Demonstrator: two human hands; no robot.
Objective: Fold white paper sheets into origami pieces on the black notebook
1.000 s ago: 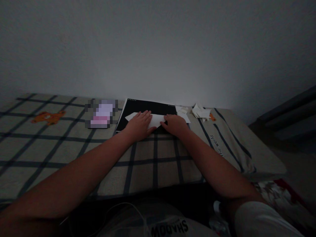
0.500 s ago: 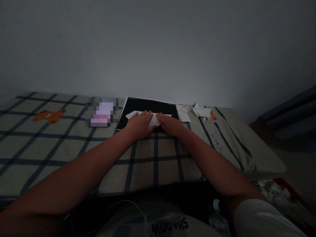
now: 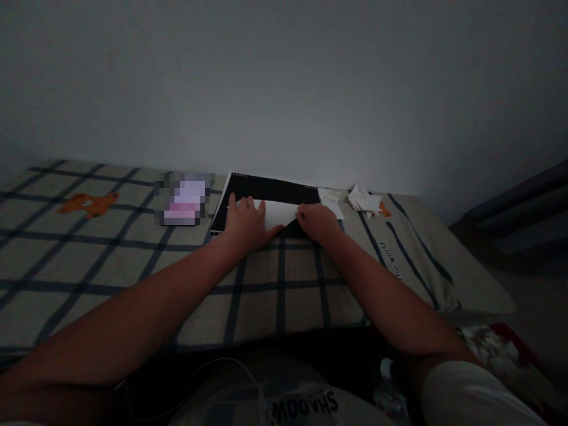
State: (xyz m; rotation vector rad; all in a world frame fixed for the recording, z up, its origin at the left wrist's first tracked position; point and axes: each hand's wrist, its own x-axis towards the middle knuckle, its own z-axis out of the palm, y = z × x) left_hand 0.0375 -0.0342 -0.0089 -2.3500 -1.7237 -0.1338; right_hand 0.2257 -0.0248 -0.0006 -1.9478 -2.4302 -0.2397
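Note:
A folded sheet of white paper lies on a black notebook with a row of punched holes along its far edge. My left hand rests on the paper's left part, fingers spread and thumb stretched to the right along the near side. At the paper's right end, my right hand has its fingers curled together on the paper's tip. The paper's left end is mostly hidden under my left hand.
A blurred phone-like screen lies left of the notebook. Crumpled paper and smaller white pieces are to the right. A checked cloth covers the table against the wall. A clear bottle stands below, near my right arm.
My hands have moved apart, the left one slightly left and the right one to the paper's right end. My right fingers went from lying flat to curled, and more of the paper shows between the hands.

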